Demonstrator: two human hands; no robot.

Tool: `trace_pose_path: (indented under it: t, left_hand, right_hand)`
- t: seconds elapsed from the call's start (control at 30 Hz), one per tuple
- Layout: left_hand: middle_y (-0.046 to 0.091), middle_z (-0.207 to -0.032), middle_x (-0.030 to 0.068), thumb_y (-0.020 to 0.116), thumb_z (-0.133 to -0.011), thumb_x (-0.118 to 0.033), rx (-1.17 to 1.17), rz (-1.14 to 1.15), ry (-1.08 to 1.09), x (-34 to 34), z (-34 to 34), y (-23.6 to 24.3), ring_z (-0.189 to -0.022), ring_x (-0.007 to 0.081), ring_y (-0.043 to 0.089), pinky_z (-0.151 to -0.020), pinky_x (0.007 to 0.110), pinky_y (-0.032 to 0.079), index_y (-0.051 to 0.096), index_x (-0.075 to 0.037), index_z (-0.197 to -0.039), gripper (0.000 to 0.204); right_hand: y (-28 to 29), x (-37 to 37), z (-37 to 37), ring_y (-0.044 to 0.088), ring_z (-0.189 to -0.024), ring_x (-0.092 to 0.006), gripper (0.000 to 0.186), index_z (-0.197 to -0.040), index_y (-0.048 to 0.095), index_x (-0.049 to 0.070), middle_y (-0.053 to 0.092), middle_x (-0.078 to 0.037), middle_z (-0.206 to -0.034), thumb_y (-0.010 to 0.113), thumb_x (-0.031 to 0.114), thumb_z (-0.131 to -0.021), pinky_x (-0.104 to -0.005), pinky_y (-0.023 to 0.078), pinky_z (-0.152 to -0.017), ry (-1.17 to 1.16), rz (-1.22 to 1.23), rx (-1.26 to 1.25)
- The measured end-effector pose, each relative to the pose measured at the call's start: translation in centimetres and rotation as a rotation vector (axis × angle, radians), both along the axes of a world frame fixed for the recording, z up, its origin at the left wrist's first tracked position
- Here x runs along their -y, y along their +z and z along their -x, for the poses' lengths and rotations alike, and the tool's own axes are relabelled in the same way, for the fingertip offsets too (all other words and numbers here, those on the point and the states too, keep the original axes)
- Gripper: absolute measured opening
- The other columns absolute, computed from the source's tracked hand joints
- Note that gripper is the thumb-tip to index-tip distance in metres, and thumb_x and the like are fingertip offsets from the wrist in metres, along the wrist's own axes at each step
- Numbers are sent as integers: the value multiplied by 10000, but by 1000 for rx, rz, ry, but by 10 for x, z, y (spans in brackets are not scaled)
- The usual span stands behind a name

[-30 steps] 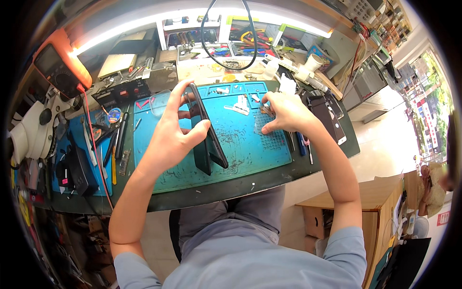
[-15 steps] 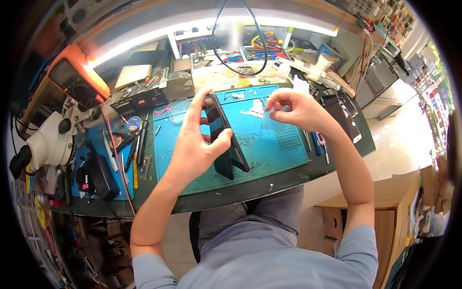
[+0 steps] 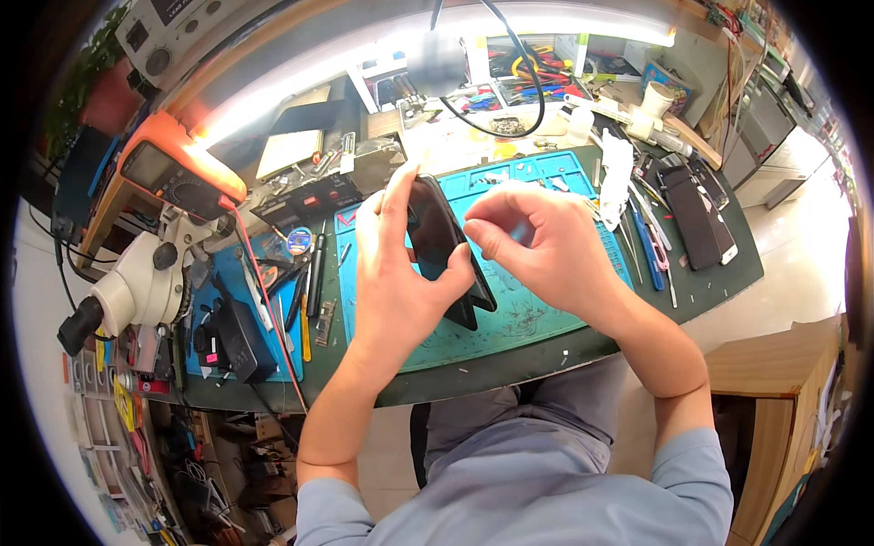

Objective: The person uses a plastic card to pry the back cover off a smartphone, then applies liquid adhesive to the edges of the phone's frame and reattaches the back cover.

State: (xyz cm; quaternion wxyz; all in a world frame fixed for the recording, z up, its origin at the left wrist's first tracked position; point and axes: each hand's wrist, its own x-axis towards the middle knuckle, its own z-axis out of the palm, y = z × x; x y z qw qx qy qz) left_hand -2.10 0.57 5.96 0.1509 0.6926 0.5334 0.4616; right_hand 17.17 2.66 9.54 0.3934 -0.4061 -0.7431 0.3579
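Dark green bench top (image 3: 428, 389), seen from my end of the feed. Flat on it, centre: a large blue work mat (image 3: 546, 314), scuffed, small red pieces (image 3: 346, 220) at its far left corner. To the left I log a smaller blue mat (image 3: 228, 261) bearing a black box-like device (image 3: 246, 337). Between mats: a black pen-like tool (image 3: 318, 273) and a slim yellow tool (image 3: 307, 332). Right side: blue-handled tool (image 3: 648, 238), then a dark phone panel (image 3: 696, 218), white at its near end. White scraps (image 3: 565, 353) dot the front strip.
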Motion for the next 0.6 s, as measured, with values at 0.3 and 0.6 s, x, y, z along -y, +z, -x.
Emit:
trace_pose_path:
  t: [0.3,0.6]
  left_hand:
    - [488,-1316,221,816,-759,-128,-56,-18,12,3,-3,1,-1063,304,637,-828,387,577,414,-151,-1577,911]
    - [465,-1337,249,812,-770,-148,-167,14,63,7,-11,8,-1144,362,605,-924,431,554,405,-152,-1585,911]
  right_hand:
    - [-7,0,1,732,-763,-231,144,-972,735,22,767,-97,-882,702,157,-935,-357,559,-697,-29,3,-28]
    - [-15,-2,-1,729,-749,-270,156,-947,701,5,737,-133,-838,717,158,-921,-378,564,-692,-40,-70,-24]
